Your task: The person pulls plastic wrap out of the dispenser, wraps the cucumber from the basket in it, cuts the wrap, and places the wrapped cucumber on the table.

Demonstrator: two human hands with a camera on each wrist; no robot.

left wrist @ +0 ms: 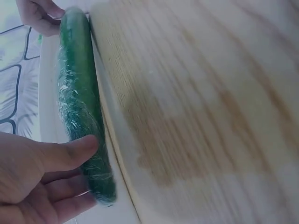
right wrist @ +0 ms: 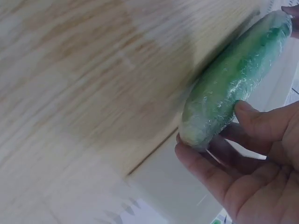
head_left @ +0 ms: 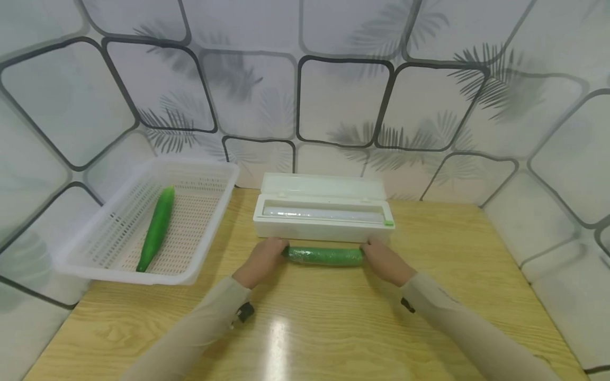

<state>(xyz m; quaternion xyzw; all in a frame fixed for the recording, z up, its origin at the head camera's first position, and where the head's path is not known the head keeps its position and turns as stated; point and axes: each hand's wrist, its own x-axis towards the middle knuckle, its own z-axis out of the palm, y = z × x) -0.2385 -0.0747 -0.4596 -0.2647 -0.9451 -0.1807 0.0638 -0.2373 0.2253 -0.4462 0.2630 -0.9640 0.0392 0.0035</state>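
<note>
You are working at a table point(head_left: 333, 338) with a yellowish, wood-grained top, a bright streak of light reflecting off its near part, a little left of the middle. Pale walls point(head_left: 343, 100) enclose it on the far, left and right sides, patterned with rounded grey outlines and feathery leaf shapes. On the far left you have a white plastic basket point(head_left: 212, 225) with a slotted bottom, and an unwrapped cucumber point(head_left: 158, 227) lies slanted inside it. At the far middle, close to the wall, stands a white dispenser box point(head_left: 324, 230), its lid point(head_left: 324, 185) raised at the back, a roll point(head_left: 324, 213) in its trough and a small green piece point(head_left: 388, 223) at its right end.

Just on the near side of that box, a wrapped cucumber point(head_left: 325, 256) runs left to right between your hands, shiny film creased over its skin. Your left hand point(head_left: 262, 259) grips its left end, thumb on one side and fingers curled behind. Your right hand point(head_left: 387, 262) pinches the right end, thumb against the film and fingertips around the tip. Whether the cucumber touches the wood, you cannot tell.
</note>
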